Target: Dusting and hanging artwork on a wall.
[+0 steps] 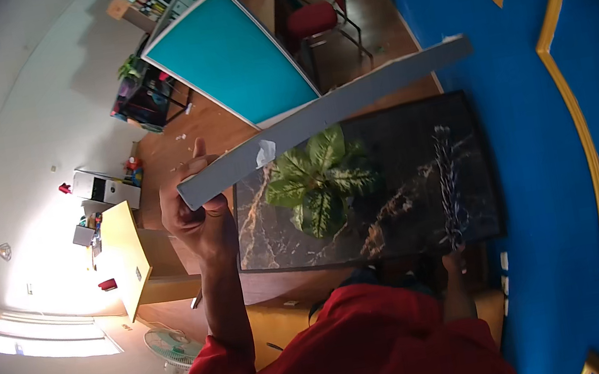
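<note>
My left hand (197, 203) is raised over the left part of the table, its thumb and fingers pinching the near end of a long flat grey strip (323, 115). A torn whitish patch (265, 153) sticks to the strip's face. The strip slants up and away towards the blue wall, its upper edge rough and pale. Low on the right, my right hand (454, 262) is closed around the lower end of a thin, dark, bristly object (449, 187) with silvery glints; its exact kind cannot be told. A leafy green plant (322, 183) is below the strip, its base hidden by leaves.
Before me stands a dark marble-patterned table (407, 234). A blue wall (529, 150) with gold moulding rises at the right. Beyond the table are a turquoise partition panel (231, 51) and a red chair (312, 20). At left are a yellow desk (131, 255) and a fan (172, 348).
</note>
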Demonstrator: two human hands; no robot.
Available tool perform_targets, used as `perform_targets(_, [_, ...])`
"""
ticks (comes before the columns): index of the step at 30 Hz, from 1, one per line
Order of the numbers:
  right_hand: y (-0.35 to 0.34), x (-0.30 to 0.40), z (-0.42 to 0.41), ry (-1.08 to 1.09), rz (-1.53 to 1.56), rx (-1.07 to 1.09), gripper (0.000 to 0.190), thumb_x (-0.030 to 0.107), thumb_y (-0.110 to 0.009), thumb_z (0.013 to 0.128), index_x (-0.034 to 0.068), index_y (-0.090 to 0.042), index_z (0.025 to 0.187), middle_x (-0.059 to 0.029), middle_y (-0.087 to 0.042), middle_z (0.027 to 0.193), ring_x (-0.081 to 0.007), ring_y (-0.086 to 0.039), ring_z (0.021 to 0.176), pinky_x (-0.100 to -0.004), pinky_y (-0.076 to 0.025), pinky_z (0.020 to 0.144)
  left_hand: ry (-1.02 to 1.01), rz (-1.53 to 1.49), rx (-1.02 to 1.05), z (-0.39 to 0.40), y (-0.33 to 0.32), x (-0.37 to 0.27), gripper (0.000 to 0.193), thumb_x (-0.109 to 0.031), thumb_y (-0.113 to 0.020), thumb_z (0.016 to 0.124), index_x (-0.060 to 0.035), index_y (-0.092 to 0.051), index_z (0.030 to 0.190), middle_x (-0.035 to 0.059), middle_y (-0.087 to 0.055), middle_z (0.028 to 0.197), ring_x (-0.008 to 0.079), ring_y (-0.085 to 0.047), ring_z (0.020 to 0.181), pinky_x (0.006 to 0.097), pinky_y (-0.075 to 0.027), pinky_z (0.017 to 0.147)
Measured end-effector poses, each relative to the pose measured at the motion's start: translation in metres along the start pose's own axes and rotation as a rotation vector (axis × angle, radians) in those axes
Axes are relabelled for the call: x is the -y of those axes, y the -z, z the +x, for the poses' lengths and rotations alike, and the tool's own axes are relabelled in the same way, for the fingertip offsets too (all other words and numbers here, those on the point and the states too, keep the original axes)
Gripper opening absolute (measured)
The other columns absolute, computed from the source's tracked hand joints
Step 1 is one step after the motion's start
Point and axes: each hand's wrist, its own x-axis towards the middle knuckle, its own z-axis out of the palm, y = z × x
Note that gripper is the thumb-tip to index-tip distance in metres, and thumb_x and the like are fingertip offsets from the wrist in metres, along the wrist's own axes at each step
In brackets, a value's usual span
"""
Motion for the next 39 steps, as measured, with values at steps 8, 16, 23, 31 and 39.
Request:
perform_targets(8, [0.011,-0.008,0.005,0.228,0.205,-0.007,0.095,0.022,-0.070,0.073,0.009,-0.009,0.144,-0.0237,-0.044,0.131,-0.0392,-0.045,0.120,-0.0462,-0.037,0.099,-0.064,-0.079,-0.158,0.005,0.011,-0.010,0.049,-0.034,-0.070,0.080,0.0018,-0.051,0.107,0.0144,-0.060,0.098,0.0223,-0.060,0.093,0.0539,-0.027,0.108])
perform_targets(16, [0.249,0.200,-0.149,1.287,1.020,-0.204,0.057,0.036,-0.052,0.094,0.007,-0.034,0.139,-0.0145,-0.047,0.131,-0.0243,-0.047,0.119,-0.0353,-0.039,0.097,-0.098,-0.215,-0.147,0.004,-0.003,0.014,0.050,-0.037,-0.070,0.080,0.0007,-0.050,0.106,0.0119,-0.059,0.095,0.0223,-0.059,0.089,0.0564,-0.025,0.108])
perform_targets(23, [0.410,0.262,-0.343,1.680,1.318,-0.198,0.055,0.039,-0.042,0.097,0.002,-0.033,0.138,-0.0152,-0.051,0.125,-0.0202,-0.050,0.110,-0.0308,-0.049,0.078,-0.127,-0.388,-0.045,0.018,-0.036,0.015,0.044,-0.034,-0.066,0.084,-0.0033,-0.047,0.108,0.0096,-0.054,0.097,0.0202,-0.058,0.093,0.0545,-0.022,0.111])
perform_targets(31, [0.420,0.252,-0.389,1.843,1.354,-0.370,0.045,0.035,-0.042,0.098,0.004,-0.038,0.131,-0.0188,-0.052,0.119,-0.0228,-0.050,0.109,-0.0349,-0.041,0.092,-0.344,-0.583,-0.057,0.056,-0.036,0.005,0.040,-0.016,-0.067,0.081,-0.0105,-0.045,0.115,0.0125,-0.055,0.099,0.0317,-0.053,0.106,0.0572,-0.017,0.110])
perform_targets(39, [0.413,0.244,-0.394,1.868,1.353,-0.367,0.038,0.036,-0.042,0.098,0.006,-0.042,0.121,-0.0182,-0.051,0.114,-0.0215,-0.049,0.106,-0.0348,-0.041,0.089,-0.372,-0.699,-0.108,0.071,-0.030,0.002,0.046,-0.051,-0.054,0.086,-0.0109,-0.045,0.105,0.0166,-0.058,0.093,0.0329,-0.054,0.100,0.0561,-0.022,0.104])
